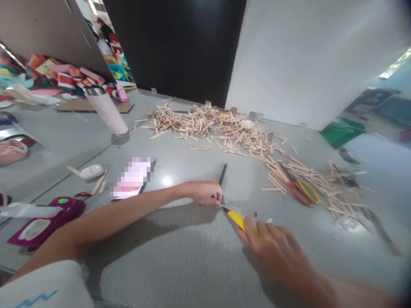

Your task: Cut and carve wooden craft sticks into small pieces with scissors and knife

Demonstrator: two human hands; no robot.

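My left hand [207, 193] is closed in a pinch low over the grey table [192, 256]. What its fingertips hold is too small to make out. In my right hand [276, 244] is a yellow tool [236, 219] with a narrow dark tip; its exact kind is not clear. That tip meets, or nearly meets, my left fingertips. Part of the tool is covered by my right fingers. A thin dark rod [223, 173] lies just beyond my left hand.
Loose wooden sticks [199, 122] spread along the table's back and right side. Red-and-yellow-handled scissors [303, 192] lie among them. On the left are a pink flask [107, 111], a phone [135, 177], a white rounded case [92, 172] and a purple object [61, 218].
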